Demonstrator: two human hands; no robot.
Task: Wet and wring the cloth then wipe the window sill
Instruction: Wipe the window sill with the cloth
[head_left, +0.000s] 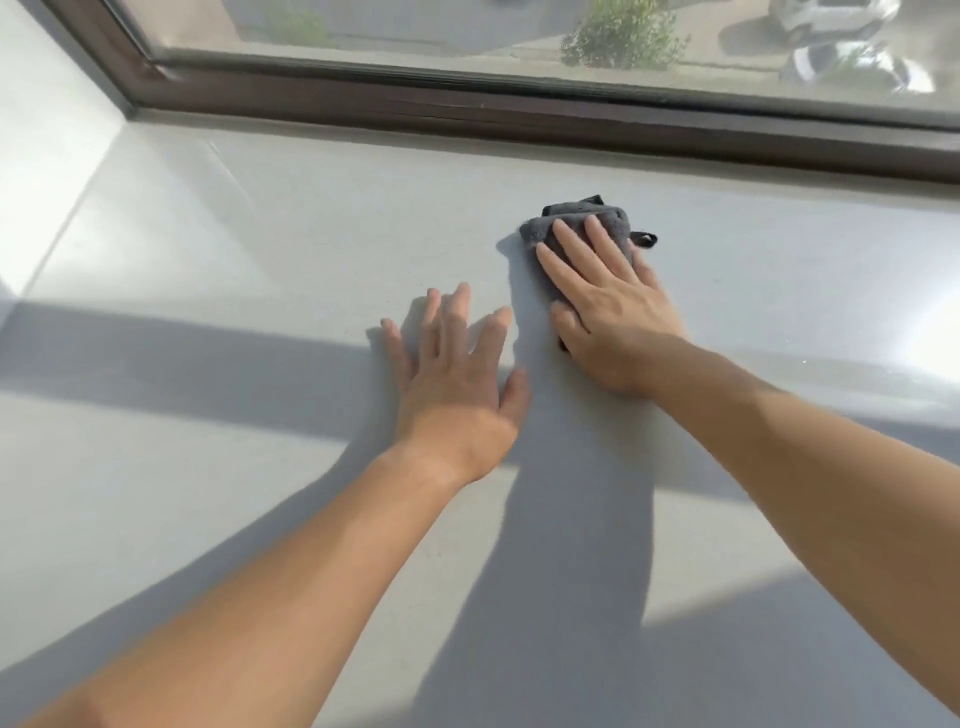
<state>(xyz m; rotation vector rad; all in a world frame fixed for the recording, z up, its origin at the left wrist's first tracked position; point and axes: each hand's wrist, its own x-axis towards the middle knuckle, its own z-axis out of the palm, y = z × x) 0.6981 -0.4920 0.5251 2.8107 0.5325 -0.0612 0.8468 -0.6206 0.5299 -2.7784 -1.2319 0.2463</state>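
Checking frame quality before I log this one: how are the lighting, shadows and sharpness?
Head view: hard sunlight, glare at the sill's right edge; arm and frame shadows band the sill; left hand slightly motion-blurred, right hand and cloth sharper; wide-angle bends the window frame; outdoors hazy.

The cloth (582, 234) lies on the sill (260, 260), right of centre and near the window frame (519, 111) behind it. The right hand (608, 312) lies flat on the cloth. The left hand (457, 379) lies flat on the sill, just left of the right hand and nearer the person.
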